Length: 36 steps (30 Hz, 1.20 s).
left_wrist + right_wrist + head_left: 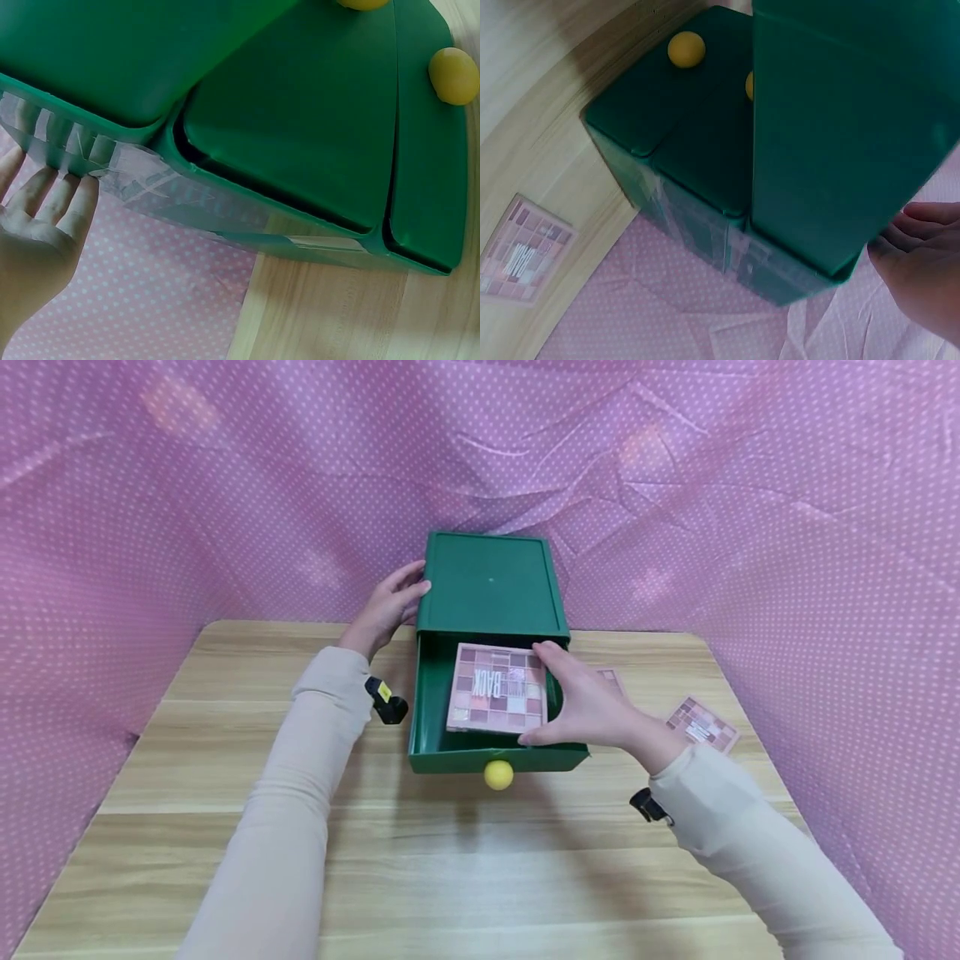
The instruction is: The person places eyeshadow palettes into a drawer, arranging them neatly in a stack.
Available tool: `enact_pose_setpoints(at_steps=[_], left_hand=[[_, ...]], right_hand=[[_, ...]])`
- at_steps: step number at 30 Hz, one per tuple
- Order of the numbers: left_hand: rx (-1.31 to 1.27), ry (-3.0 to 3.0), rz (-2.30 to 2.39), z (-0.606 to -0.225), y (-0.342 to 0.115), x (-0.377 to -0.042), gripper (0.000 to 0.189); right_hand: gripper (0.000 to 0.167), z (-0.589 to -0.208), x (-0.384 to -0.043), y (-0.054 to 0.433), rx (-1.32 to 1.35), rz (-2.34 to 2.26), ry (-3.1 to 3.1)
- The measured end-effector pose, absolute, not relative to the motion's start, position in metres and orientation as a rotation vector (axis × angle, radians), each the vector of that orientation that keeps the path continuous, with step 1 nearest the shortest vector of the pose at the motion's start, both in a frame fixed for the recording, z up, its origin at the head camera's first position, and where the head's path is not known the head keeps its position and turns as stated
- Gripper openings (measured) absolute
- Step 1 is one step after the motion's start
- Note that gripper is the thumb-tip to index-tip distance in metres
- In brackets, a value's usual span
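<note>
A green drawer cabinet stands at the back of the table, its top drawer pulled out by a yellow-knobbed front. My right hand pinches a pink eyeshadow palette between thumb and fingers, tilted within the drawer's opening. Whether the palette touches the drawer floor is hidden. In the right wrist view, the drawer wall hides the palette and part of the right hand. Fairly straight fingers of my left hand rest against the cabinet's left side; the left wrist view shows that hand at the clear side panel.
Another palette lies on the wooden table at the right. A further one is partly hidden behind my right hand. Two lower drawers with yellow knobs are closed. Pink dotted cloth surrounds the table's back and sides.
</note>
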<state>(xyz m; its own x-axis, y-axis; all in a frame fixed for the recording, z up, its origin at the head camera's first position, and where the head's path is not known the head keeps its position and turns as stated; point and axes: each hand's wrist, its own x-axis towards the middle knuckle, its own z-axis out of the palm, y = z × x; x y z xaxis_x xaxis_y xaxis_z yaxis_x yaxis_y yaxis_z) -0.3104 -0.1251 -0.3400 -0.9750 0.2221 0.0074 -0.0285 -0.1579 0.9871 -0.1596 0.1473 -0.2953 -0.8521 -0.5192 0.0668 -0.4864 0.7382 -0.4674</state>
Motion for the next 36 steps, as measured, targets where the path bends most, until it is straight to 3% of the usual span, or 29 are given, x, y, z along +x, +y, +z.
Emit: enact_pose_setpoints(at_steps=[23, 36], left_hand=[[0.218, 1.936, 2.249, -0.341, -0.123, -0.31, 0.051], [0.219, 1.936, 2.26, -0.342, -0.126, -0.312, 0.05]], right_hand=[[0.098, -0.317, -0.176, 0.109, -0.867, -0.539, 2.795], [0.103, -0.323, -0.178, 0.099, -0.952, -0.33, 2.824]])
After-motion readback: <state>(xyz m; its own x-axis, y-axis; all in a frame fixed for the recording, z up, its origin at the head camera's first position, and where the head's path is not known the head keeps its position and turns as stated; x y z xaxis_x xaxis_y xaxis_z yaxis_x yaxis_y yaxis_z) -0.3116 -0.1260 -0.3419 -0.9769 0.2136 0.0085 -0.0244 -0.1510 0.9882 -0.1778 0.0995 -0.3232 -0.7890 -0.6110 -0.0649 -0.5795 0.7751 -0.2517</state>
